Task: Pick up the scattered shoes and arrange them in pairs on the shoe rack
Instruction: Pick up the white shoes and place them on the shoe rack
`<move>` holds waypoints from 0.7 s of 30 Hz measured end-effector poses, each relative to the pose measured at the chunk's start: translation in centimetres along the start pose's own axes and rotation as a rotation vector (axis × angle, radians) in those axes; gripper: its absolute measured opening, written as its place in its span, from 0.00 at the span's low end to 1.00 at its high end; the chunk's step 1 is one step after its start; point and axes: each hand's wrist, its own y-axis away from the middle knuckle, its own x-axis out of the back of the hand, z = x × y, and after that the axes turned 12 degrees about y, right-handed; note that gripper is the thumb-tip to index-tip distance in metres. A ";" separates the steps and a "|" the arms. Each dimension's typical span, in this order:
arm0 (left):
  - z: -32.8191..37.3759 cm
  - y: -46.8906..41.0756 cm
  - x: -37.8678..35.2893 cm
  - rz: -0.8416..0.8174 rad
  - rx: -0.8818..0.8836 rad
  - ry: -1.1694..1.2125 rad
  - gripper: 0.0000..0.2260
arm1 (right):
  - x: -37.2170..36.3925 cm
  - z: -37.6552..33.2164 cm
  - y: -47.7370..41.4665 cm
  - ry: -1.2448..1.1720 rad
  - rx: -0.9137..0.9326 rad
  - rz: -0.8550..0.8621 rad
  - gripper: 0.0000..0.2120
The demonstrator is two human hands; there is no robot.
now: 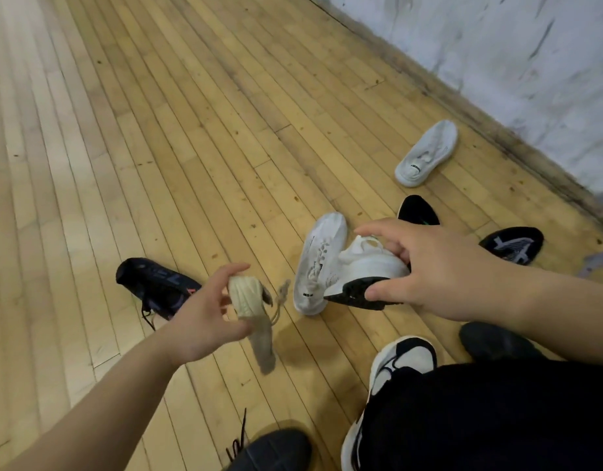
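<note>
Overhead, the head camera looks down on shoes strewn across a wooden floor [191,130]. At lower centre-left, the left hand [204,321] curls its fingers round a beige shoe [247,297], which hangs blurred and clear of the boards with its laces trailing. At centre-right, the right hand [429,270] grips a black-soled shoe [364,266], fingers spread over the white upper and thumb under the sole. This shoe overlaps a white shoe [322,260] lying on the floor; whether they touch cannot be told. A far white shoe [427,153] lies at upper right near the wall [497,45]. A navy shoe [153,282] lies just left of the left hand. A black shoe [417,210] shows above the right hand, with a patterned shoe [512,244] at the right edge. Lower down, a black-and-white shoe [405,362] sits partly under a black trouser leg [480,419]. A dark shoe [493,341] lies to its right and a laced shoe [276,450] at bottom centre.
</note>
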 end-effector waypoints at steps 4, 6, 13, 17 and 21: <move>3.7 -1.9 -4.1 -0.002 0.038 -0.260 0.49 | 0.9 0.5 1.2 -0.022 -0.049 0.016 0.40; 7.4 -3.2 -6.5 -0.055 -0.069 -0.183 0.44 | 2.1 0.7 2.0 -0.039 -0.078 0.051 0.40; 24.8 -4.0 -14.7 -0.407 -0.565 0.095 0.24 | 11.8 2.5 13.8 -0.305 -0.218 0.380 0.33; 35.1 -1.8 -22.3 -0.649 -0.759 -0.032 0.19 | 15.1 4.0 27.7 -0.439 -0.310 0.668 0.32; 42.7 4.4 -32.6 -0.909 -0.874 -0.227 0.21 | 13.5 3.4 43.4 -0.488 -0.416 0.905 0.30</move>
